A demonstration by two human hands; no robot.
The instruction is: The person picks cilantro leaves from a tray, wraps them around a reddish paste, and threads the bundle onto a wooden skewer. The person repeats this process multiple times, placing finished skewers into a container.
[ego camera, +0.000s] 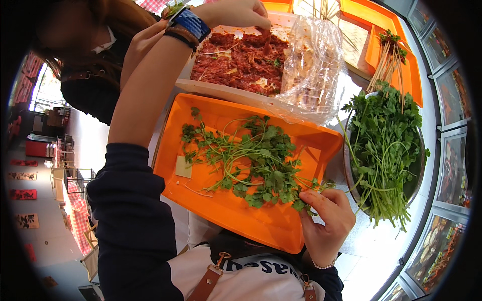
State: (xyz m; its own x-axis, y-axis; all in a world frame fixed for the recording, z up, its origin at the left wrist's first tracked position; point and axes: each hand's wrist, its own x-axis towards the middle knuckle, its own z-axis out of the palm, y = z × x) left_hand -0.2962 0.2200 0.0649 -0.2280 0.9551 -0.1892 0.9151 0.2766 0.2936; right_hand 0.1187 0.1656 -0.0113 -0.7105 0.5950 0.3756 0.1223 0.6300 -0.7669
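My left hand (244, 15), wearing a watch with a blue band, reaches over a whitish tub (226, 90) of red, sauce-coated meat (237, 64). Its fingertips pinch a strip of that meat. Nearer to me lies an orange plastic tray (233, 222) with loose cilantro sprigs (260, 158) and a small pale yellow square (183, 166). At the tray's right corner, my right hand (327, 222) holds cilantro leaves between thumb and forefinger; a beaded bracelet is on that wrist. Clear plastic film (316, 64) covers pale, reddish-stained items at the tub's right.
A metal bowl (348, 177) heaped with leafy greens (384, 150) stands at right. Behind it, thin wooden skewers (388, 67) bearing greens rest on an orange tray (414, 86). Another person's hand (141, 47) is at upper left, beside my left forearm. Glass-fronted cases (453, 165) line the right.
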